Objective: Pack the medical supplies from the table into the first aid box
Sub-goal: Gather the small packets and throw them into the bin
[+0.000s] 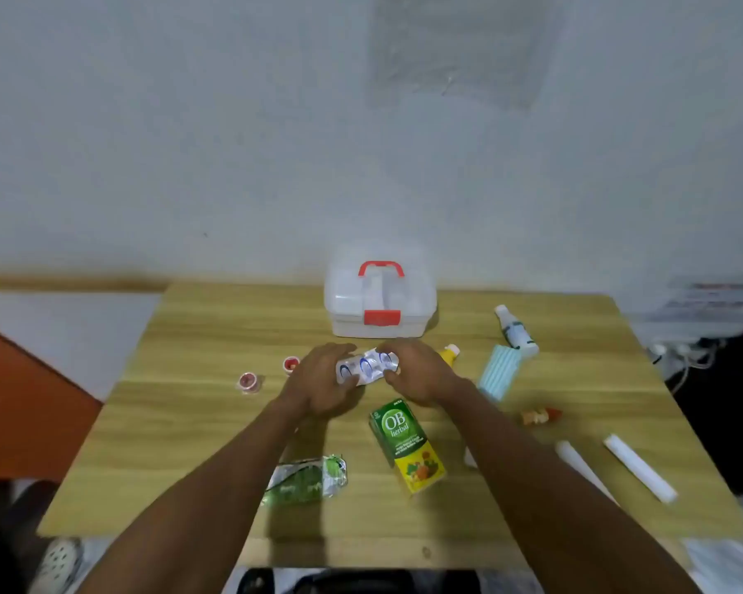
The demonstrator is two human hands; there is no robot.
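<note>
Against a pale wall, a wooden table (198, 336) bears a closed white first aid box (380, 300) at its far edge. Just near of the box, the left hand (324, 381) and right hand (417, 375) each grip an end of a silver blister pack (367, 366). Nearer lies a green OB herbal carton (406, 445), a face mask (498, 370) to the right.

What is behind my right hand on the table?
A yellow bottle with a pale cap sticks out behind the right hand, which grips a silver blister pack. The hand covers the bottle's lower part.
</note>
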